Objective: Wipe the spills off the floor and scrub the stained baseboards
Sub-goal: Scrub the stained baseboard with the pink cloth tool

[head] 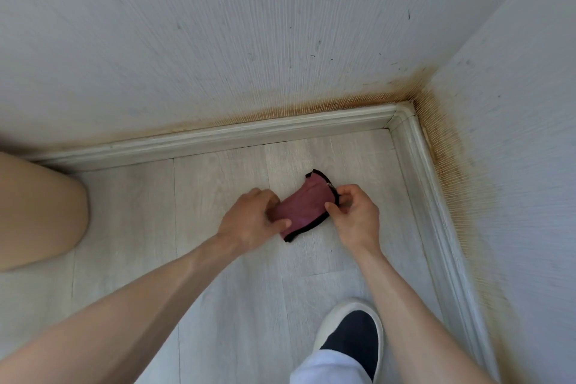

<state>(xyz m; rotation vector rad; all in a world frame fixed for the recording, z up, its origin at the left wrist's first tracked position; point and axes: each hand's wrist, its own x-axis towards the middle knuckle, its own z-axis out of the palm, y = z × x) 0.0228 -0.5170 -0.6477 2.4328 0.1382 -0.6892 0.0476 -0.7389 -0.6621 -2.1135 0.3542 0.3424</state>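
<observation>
Both your hands grip one maroon cloth (304, 207) low over the floor (218, 305) near its far-right corner — left hand (254, 218) curled round its near end, right hand (350, 215) pinching the black-trimmed edge. Beyond, stained baseboards (237, 134) meet at that corner.

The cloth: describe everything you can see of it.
The cloth is small, dull pink to maroon, with a black stitched border around its edge. It looks like soft woven or microfibre fabric, folded or bunched rather than spread flat. It sits low over the pale wood-look floor, near the corner where the baseboards meet. The left hand grips its near left end, and the right hand pinches its right edge between thumb and fingers. Whether it is wet cannot be told.
</observation>
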